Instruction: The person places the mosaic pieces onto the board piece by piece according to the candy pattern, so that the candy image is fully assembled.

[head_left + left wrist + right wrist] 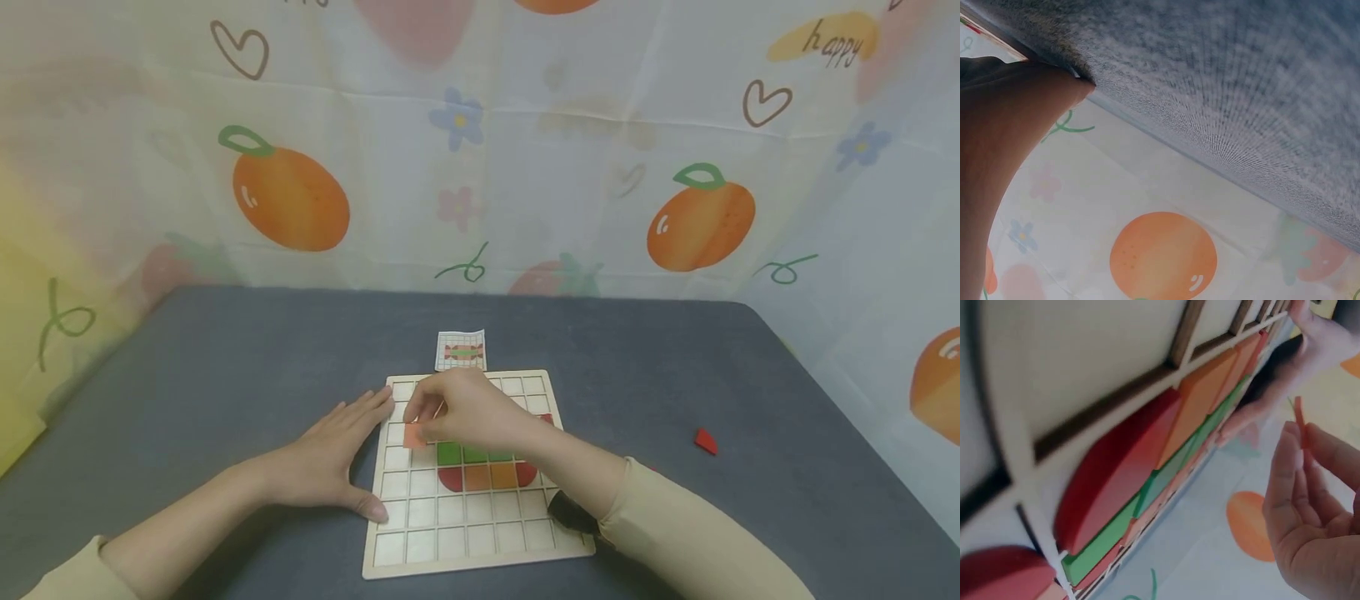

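A wooden grid board lies on the dark table, with green tiles, orange tiles and red rounded pieces in its cells. My right hand pinches a salmon-orange square tile between thumb and fingertips over the board's left side. In the right wrist view the tile appears edge-on, held up apart from the grid. Along the board's left edge rests my left hand, fingers extended and thumb spread. Part of the pattern is hidden behind my right hand and forearm.
Behind the board lies a small pattern card with a printed coloured design. A loose red piece sits to the right on the table. A printed cloth hangs behind the table's far edge.
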The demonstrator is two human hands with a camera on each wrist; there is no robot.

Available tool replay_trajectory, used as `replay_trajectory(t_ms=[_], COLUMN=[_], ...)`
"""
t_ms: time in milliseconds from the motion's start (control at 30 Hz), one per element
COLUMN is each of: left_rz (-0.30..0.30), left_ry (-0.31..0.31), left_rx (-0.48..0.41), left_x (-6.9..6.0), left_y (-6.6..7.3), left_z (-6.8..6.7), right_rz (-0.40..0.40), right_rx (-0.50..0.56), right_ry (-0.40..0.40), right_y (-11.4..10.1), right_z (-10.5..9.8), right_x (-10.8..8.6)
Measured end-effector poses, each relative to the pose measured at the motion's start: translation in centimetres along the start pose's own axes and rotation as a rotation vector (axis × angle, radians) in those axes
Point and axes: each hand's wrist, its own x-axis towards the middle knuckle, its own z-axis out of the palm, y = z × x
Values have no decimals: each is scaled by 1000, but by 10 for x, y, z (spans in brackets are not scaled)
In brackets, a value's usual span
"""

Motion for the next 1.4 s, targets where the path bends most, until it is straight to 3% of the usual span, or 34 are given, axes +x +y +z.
replay_trajectory(t_ms=[633,1167,1400], left_rz=[3,6,-2], left_ry=[0,8,-1], left_rx=[1,1,0], left_x=[0,0,0], left_y=[-1,-1,-1], left_z=[0,1,1], right_rz=[52,61,60], right_rx=[-102,-181,-158], right_ry=[-79,-97,-91], right_y=[4,6,8], right_z=[12,14,15], right_x=[6,6,6])
